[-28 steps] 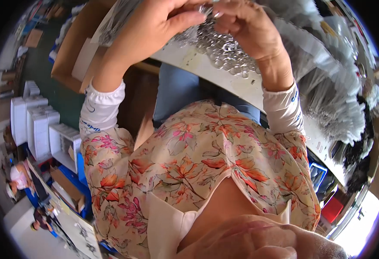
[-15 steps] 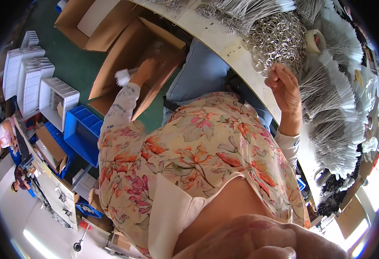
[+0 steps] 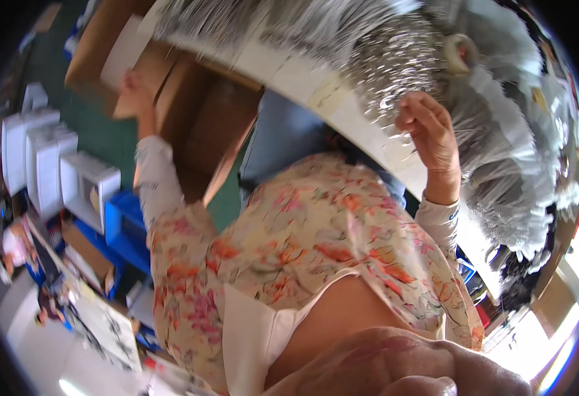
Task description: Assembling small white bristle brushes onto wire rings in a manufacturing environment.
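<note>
My left hand (image 3: 137,98) is stretched out to the far left, at the edge of an open cardboard box (image 3: 152,71). Motion smears its fingers, so their shape and anything in them cannot be made out. Over the near edge of the worktable (image 3: 316,92) my right hand (image 3: 431,129) is raised, its fingers curled in with the tips close to the thumb. Whatever it may pinch is too small or hidden. Just beyond its fingertips lies a heap of shiny metal rings (image 3: 402,59). Beside that hand, on the right, spread bundles of thin grey wires with whitish ends (image 3: 501,155).
A second open cardboard box (image 3: 213,122) stands beside my legs. White plastic crates (image 3: 52,162) and a blue bin (image 3: 128,224) are on the green floor at left. A tape roll (image 3: 460,54) sits beyond the rings. Two other people are at the far left.
My left hand has left the inside of the nearer box and moved farther and left; the white-ended piece near it no longer shows. My right hand stays nearly still. The whole view has shifted.
</note>
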A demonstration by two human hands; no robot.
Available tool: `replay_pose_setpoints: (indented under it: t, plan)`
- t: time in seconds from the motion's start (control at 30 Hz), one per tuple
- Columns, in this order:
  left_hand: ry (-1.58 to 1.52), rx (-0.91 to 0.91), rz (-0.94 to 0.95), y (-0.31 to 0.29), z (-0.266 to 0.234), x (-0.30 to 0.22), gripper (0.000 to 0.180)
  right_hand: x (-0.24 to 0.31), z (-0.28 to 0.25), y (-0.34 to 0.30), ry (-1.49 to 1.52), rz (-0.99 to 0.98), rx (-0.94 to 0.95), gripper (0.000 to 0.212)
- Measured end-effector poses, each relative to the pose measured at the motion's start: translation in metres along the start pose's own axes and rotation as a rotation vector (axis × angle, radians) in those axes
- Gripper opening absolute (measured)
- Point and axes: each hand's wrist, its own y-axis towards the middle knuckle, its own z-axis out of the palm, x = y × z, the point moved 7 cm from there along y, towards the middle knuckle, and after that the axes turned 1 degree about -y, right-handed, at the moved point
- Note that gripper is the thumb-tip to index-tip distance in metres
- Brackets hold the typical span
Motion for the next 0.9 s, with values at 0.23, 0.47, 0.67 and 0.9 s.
replay_pose_setpoints:
  t: [0.23,0.47,0.67,0.9]
  plan:
    - [-0.739,0.312,0.471,0.141,0.001,-0.363,0.028,0.112,-0.002,-0.020,-0.489,-0.296,0.011,0.018]
    - [-0.372,1.214,0.580,0.110,0.185,-0.520,0.023,0.205,-0.114,-0.038,-1.047,-0.319,-0.271,0.020]
    - [0.100,1.030,0.489,0.121,0.264,-0.552,0.034,0.223,-0.234,-0.001,-1.156,-0.124,-0.547,0.023]
    - [0.248,0.622,0.507,0.126,0.294,-0.544,0.029,0.190,-0.289,0.058,-0.953,0.018,-0.559,0.024]
